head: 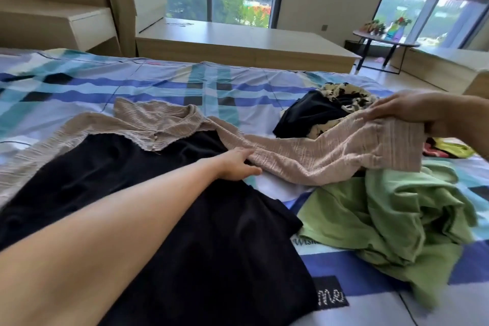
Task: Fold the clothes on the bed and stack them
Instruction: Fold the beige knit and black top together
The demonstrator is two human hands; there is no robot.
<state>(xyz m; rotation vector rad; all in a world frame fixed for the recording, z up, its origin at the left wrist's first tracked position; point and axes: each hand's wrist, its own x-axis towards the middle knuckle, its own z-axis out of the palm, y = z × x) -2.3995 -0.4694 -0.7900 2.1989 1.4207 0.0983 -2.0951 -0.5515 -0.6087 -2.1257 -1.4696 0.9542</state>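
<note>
A dress with a black body (164, 209) and beige collar and sleeves lies spread flat on the bed (164, 82). My left hand (236, 165) pinches the beige right sleeve (312, 156) near the shoulder seam. My right hand (412, 112) grips the cuff end of that sleeve and holds it lifted off the bed, stretched to the right. A crumpled green garment (397, 222) lies under the raised sleeve at the right. Behind it sits a heap of black and black-and-cream patterned clothing (325, 111).
The bed has a blue, teal and white plaid cover. A small yellow and red item (447, 149) lies at the right edge. Low wooden platforms (238, 42) run under the windows, and a round side table (383, 38) with colourful objects stands at the far right.
</note>
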